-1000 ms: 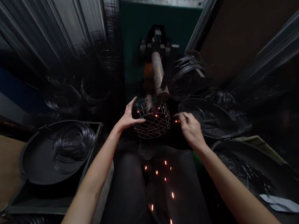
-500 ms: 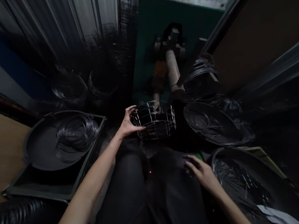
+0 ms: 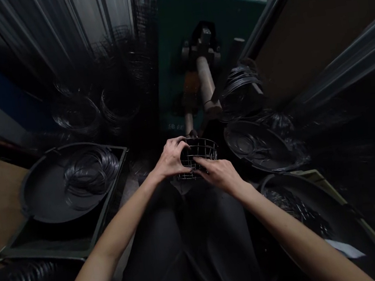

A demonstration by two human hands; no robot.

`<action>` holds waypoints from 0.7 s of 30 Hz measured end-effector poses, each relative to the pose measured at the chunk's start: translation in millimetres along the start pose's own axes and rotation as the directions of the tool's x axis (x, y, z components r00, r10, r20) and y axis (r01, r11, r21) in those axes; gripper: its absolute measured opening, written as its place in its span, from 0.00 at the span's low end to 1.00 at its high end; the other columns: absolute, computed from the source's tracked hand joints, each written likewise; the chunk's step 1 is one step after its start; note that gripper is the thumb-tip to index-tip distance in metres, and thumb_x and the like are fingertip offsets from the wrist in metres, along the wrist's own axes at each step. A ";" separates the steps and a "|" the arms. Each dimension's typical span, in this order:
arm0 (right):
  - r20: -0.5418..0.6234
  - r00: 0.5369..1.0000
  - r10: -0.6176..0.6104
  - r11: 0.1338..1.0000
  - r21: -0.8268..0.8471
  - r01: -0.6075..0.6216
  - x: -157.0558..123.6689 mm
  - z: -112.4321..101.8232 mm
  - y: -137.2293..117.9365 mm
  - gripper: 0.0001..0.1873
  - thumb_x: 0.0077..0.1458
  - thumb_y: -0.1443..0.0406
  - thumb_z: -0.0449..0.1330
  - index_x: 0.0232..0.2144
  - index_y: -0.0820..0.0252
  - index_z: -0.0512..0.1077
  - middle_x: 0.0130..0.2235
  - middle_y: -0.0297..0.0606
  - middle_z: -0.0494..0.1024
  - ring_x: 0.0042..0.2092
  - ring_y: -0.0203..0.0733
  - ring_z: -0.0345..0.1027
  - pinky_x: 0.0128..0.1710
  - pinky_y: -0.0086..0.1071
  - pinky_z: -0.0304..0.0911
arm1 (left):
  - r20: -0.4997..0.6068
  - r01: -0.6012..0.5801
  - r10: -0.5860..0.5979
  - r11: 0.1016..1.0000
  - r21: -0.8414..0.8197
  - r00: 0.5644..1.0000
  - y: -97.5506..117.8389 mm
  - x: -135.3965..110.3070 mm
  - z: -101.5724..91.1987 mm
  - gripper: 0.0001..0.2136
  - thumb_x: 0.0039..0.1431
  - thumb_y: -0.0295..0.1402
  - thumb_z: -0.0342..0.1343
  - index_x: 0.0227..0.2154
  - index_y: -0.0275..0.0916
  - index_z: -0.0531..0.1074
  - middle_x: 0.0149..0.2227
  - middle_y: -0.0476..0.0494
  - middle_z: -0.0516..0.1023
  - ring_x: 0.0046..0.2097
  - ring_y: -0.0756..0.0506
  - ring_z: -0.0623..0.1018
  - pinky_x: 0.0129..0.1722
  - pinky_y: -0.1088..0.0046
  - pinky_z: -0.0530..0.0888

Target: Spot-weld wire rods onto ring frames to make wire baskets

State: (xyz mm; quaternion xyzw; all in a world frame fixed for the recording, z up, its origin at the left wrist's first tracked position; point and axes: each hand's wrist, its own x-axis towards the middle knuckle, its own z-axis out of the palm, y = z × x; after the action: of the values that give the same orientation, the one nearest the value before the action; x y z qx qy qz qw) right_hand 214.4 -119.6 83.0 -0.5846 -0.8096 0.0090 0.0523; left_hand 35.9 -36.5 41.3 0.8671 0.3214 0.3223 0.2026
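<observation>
A round wire basket [image 3: 202, 147] sits above my knees, against the lower end of the machine's short electrode arm [image 3: 189, 123]. My left hand [image 3: 171, 158] grips its left side, thumb low and fingers curled over the upper rim. My right hand [image 3: 221, 173] is at the near side of the basket, index finger on the wires and thumb lower down by the bottom edge. Whether a small piece of wire sits between the right fingertips is too dark to tell.
To the left, a black round tray [image 3: 48, 200] holds coiled wire rings [image 3: 91, 171] on a green crate [image 3: 50, 250]. On the right are two more dark trays, the nearer tray [image 3: 342, 212] with short wires. A green machine [image 3: 173, 31] stands ahead, its thick pipe arm [image 3: 206, 80] projecting toward me.
My right hand has moved from above my right knee up to the basket. My left hand has shifted slightly right, still on the basket. The view has turned a little.
</observation>
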 end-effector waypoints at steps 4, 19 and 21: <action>-0.009 0.999 -0.038 0.985 -0.167 0.036 -3.6 3.3 7.4 0.19 0.60 0.65 0.53 0.53 0.53 0.69 0.49 0.36 0.76 0.37 0.42 0.76 0.27 0.29 0.65 | -0.013 0.040 -0.040 0.999 -0.001 0.999 5.6 9.0 3.8 0.23 0.37 0.34 0.65 0.38 0.38 0.65 0.54 0.33 0.63 0.57 0.33 0.62 0.53 0.51 0.65; -0.036 0.998 -0.059 0.936 -0.350 0.043 -3.0 4.6 6.3 0.22 0.61 0.69 0.48 0.56 0.56 0.67 0.54 0.39 0.70 0.32 0.40 0.75 0.27 0.29 0.64 | -0.003 0.058 -0.058 0.998 -0.038 0.998 9.3 22.0 2.1 0.21 0.36 0.32 0.64 0.34 0.39 0.61 0.50 0.34 0.62 0.56 0.33 0.61 0.53 0.53 0.67; -0.059 0.997 -0.059 0.937 -0.349 0.035 -1.8 3.9 7.8 0.22 0.61 0.68 0.49 0.55 0.55 0.68 0.53 0.39 0.71 0.31 0.39 0.75 0.26 0.28 0.63 | -0.005 0.051 -0.051 0.998 -0.038 0.999 7.5 24.4 1.8 0.22 0.35 0.33 0.65 0.34 0.39 0.62 0.50 0.34 0.62 0.56 0.33 0.61 0.53 0.53 0.66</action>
State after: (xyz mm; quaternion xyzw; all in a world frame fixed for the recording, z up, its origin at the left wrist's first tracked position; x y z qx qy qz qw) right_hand 222.0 -118.7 78.4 -0.5650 -0.8100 -0.1553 -0.0238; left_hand 54.6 -25.3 54.7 0.8536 0.3378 0.3258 0.2260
